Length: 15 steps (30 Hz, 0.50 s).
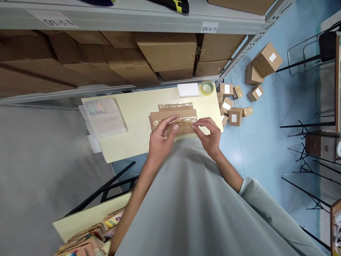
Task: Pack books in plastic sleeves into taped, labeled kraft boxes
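A flat cardboard box [173, 115] lies on the pale yellow table, with a strip of shiny clear packing tape [183, 120] along its top. Behind it is a second taped cardboard piece [176, 106]; whether the two are joined I cannot tell. My left hand [163, 137] is over the box's left part, thumb and fingers apart, the fingertips near the tape. At the right end of the strip, the thumb and forefinger of my right hand [209, 135] are pinched together on the tape's edge. A roll of tape [207, 88] and a white box [188, 90] sit at the table's back right.
On the table's [133, 142] left lies a plastic-covered stack of papers [106, 117]. A shelf of large cartons [167, 53] borders the back. Several small boxes [236, 116] are on the blue floor to the right. Lower left, another surface holds colourful packets [90, 236].
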Each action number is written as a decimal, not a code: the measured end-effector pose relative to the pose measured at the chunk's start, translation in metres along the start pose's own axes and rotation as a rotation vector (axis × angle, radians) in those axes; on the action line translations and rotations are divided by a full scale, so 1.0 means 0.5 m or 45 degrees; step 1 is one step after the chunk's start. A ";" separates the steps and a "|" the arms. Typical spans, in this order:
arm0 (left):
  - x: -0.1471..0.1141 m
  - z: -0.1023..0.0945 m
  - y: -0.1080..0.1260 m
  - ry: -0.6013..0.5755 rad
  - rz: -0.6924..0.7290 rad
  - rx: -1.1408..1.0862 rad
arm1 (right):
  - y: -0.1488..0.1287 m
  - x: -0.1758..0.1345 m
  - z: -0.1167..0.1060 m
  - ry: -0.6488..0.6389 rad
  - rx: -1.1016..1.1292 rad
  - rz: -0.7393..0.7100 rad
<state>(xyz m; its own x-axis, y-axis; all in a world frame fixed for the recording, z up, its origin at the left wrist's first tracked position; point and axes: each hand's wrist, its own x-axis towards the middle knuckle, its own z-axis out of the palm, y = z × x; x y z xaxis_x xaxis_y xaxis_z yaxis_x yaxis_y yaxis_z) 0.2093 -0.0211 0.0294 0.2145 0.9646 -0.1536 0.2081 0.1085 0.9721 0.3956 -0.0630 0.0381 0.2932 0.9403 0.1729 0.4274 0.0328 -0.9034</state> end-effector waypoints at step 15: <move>-0.038 -0.002 0.122 -0.020 0.367 0.176 | -0.079 -0.011 -0.027 -0.109 0.031 -0.149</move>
<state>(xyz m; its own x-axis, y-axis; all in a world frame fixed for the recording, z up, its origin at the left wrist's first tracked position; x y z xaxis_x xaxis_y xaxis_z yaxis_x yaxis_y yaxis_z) 0.2169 -0.0327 0.0919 0.2978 0.9470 0.1207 0.2639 -0.2032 0.9429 0.3884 -0.0740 0.0779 0.1683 0.9549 0.2446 0.4333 0.1512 -0.8885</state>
